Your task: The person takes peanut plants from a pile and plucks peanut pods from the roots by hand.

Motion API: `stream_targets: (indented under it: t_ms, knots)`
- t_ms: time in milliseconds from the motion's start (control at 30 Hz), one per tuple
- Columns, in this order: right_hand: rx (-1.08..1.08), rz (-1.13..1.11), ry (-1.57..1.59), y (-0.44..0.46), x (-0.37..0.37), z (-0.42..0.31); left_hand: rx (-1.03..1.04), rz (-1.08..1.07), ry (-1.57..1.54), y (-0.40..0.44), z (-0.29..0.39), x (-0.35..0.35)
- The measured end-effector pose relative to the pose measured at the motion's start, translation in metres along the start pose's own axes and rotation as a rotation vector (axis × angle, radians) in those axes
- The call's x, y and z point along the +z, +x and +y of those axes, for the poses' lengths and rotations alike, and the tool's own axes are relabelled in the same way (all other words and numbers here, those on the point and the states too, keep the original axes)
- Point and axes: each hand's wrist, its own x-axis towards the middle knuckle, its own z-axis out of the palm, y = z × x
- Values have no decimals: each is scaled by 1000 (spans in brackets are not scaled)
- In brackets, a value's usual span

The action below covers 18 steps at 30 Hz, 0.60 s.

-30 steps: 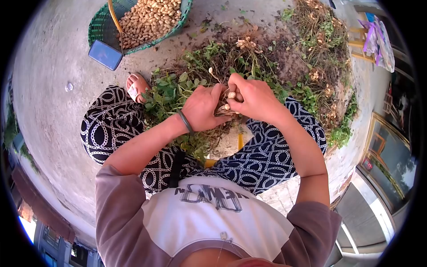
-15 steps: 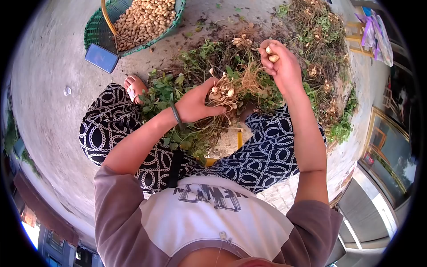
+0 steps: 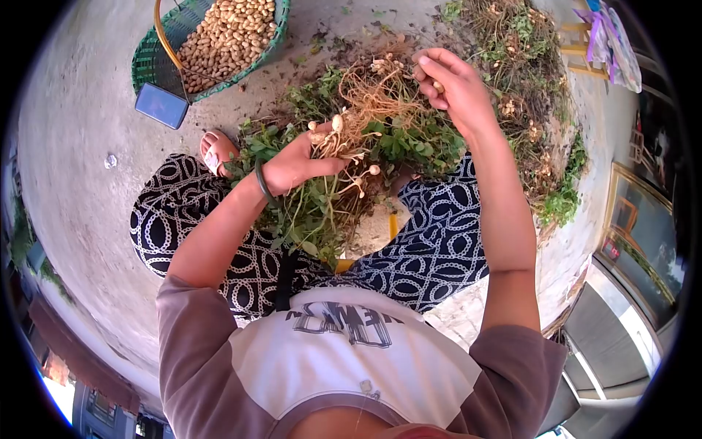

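My left hand (image 3: 300, 159) is wrapped round a peanut plant (image 3: 311, 212) near its roots, its leaves hanging below over my lap. Pale pods (image 3: 336, 123) still attached to the stems stick out above and beside the fingers. Up and to the right, my right hand (image 3: 453, 82) is closed with fingers curled on picked peanuts (image 3: 438, 86); one pale pod shows between the fingers, and the rest of the palm is hidden. Between the hands lies a tangle of brown roots (image 3: 380, 99) above green leaves.
A green basket (image 3: 139, 62) with a curved handle holds many peanuts (image 3: 227, 44) at upper left. A phone (image 3: 161, 105) leans against its side. More pulled peanut plants (image 3: 523, 66) are heaped along the right. A wooden stool (image 3: 585, 51) with plastic bags stands beyond.
My left hand has moved left with the plant, turning it so different pods show. My right hand has risen slightly left, and its fingers now cover more of the peanuts.
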Motion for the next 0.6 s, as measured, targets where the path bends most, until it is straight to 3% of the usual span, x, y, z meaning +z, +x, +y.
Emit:
stream_targets:
  t_ms: [33,67,133,200,300,400,467,533,567,600]
  knots:
    - [2,10,-46,2,-3,3,63,-33,55,4,-11,-1]
    - [3,22,-92,6,-7,8,233,-46,447,10,-21,5]
    - [33,29,-180,11,-7,10,-41,-112,1191,3,-16,40]
    - [97,11,-264,19,2,10,139,24,1624,-7,-78,57]
    - [90,-119,-188,43,33,7,162,-146,1897,-8,-113,59]
    - [-45,-201,-167,63,100,-28,-337,-592,1846,9,-131,47]
    - [-507,-306,-36,113,138,-29,-326,-575,1935,17,-171,33]
    - [-414,-428,-83,126,149,-55,-281,-600,1914,19,-163,31]
    - [-409,-272,-332,105,151,-84,-237,-635,1850,16,-123,43]
    - [-517,-127,-580,129,135,-64,-193,-671,1785,11,-93,50]
